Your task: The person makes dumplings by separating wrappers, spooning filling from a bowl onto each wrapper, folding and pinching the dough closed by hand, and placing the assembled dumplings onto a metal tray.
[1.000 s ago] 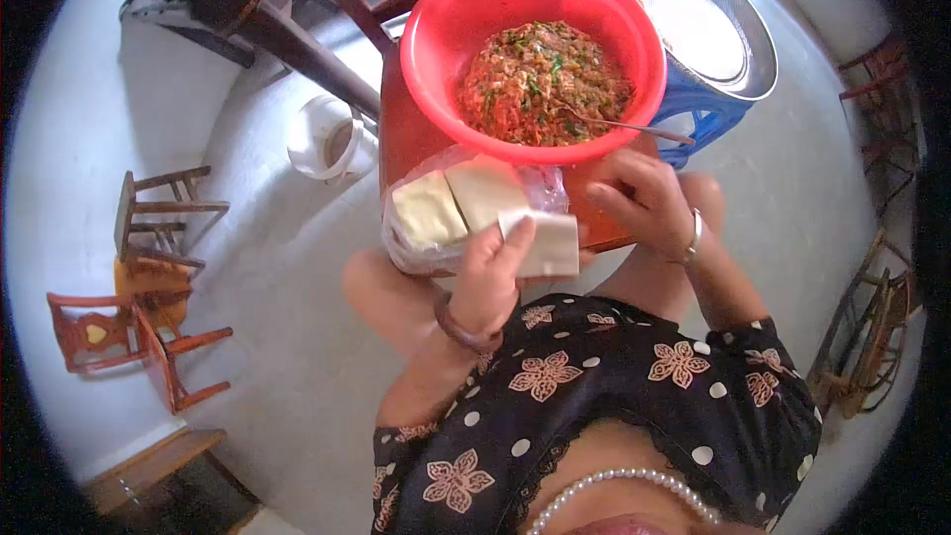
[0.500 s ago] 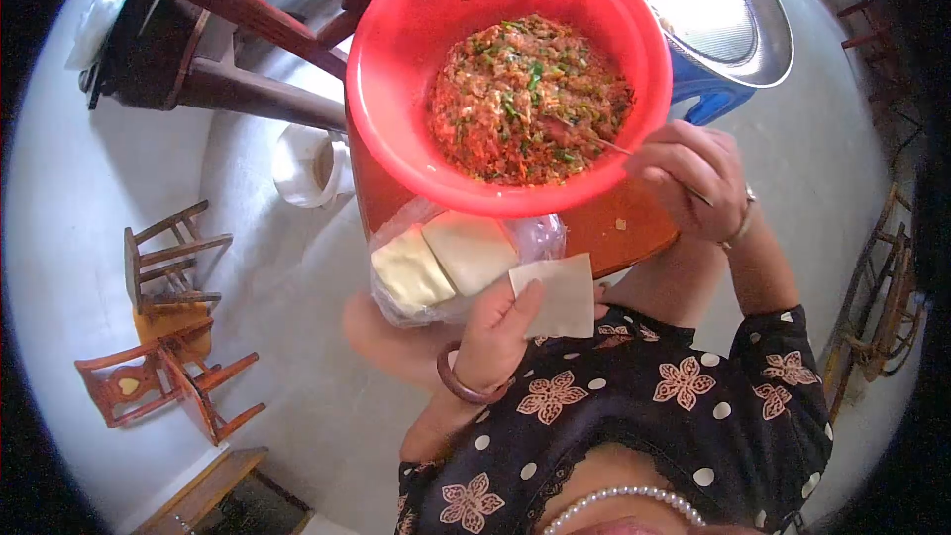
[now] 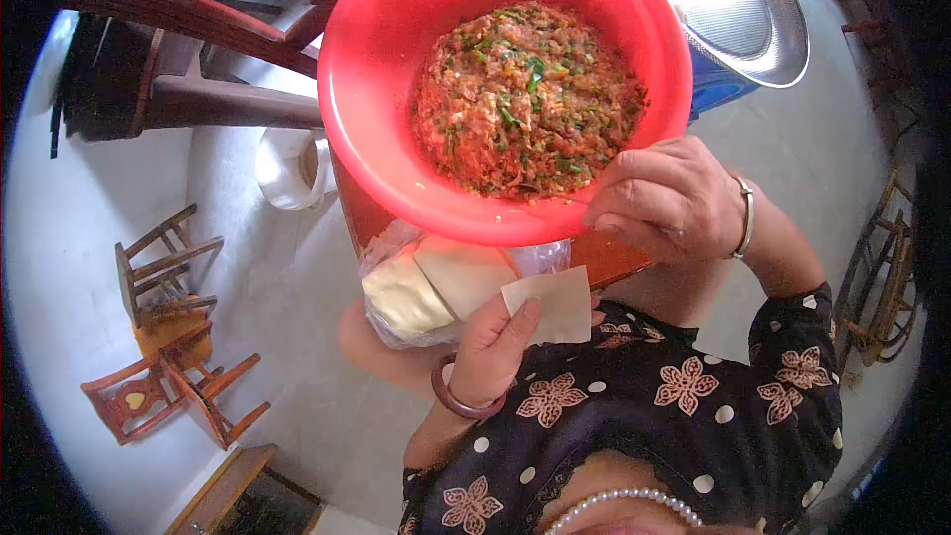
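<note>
A single square dough wrapper (image 3: 557,305) lies across the fingers of my left hand (image 3: 495,345), with the thumb pressed on its edge. Just left of it, stacks of square wrappers (image 3: 406,292) sit in a clear plastic bag (image 3: 381,325). My right hand (image 3: 669,200) is closed at the near right rim of a large red basin (image 3: 381,154). Its fingers grip a thin-handled spoon, mostly hidden by the hand and the filling. Inside the basin is a mound of minced filling (image 3: 525,104) with green and orange bits.
The basin stands on an orange-brown stool (image 3: 622,260). At the upper right, a round metal sieve (image 3: 733,10) rests on a blue support (image 3: 715,84). A dark wooden chair (image 3: 228,104), a white bucket (image 3: 287,168) and small wooden chairs (image 3: 163,381) are on the left.
My right hand has moved left and down to the basin's near rim, and the spoon has dipped lower in the filling. My left hand still holds the wrapper, shifted slightly down.
</note>
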Demonstrator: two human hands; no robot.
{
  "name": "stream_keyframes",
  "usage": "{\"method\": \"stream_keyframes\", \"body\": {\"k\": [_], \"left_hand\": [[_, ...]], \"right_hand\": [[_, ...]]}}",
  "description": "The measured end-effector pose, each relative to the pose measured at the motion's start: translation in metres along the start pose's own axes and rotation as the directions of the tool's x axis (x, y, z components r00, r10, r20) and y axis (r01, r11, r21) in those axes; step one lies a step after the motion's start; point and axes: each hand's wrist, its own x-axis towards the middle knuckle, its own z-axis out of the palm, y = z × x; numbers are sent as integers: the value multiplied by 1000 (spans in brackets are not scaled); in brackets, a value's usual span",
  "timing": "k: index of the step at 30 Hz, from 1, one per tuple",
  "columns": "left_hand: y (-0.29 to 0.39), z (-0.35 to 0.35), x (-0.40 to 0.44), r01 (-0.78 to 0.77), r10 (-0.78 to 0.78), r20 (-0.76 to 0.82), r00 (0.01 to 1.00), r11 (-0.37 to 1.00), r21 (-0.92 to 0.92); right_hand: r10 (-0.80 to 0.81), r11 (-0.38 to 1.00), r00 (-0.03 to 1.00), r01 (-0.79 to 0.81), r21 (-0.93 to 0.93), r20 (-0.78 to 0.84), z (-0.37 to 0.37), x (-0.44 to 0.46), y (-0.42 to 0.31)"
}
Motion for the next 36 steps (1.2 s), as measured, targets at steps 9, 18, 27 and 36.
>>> {"method": "stream_keyframes", "body": {"k": [9, 18, 27, 36], "left_hand": [[-2, 4, -2, -23, 23, 25, 999, 1000, 21], [-6, 3, -3, -38, 38, 9, 999, 999, 20], [-11, 2, -2, -50, 50, 24, 998, 999, 17], [-13, 0, 2, -46, 47, 5, 999, 998, -44]], "right_hand": [[-147, 983, 974, 164, -88, 174, -3, 15, 13], [-215, 975, 927, 224, 6, 307, -24, 14, 19], [-224, 972, 961, 232, -36, 164, -2, 15, 26], [-250, 968, 935, 248, 41, 251, -13, 11, 21]]}}
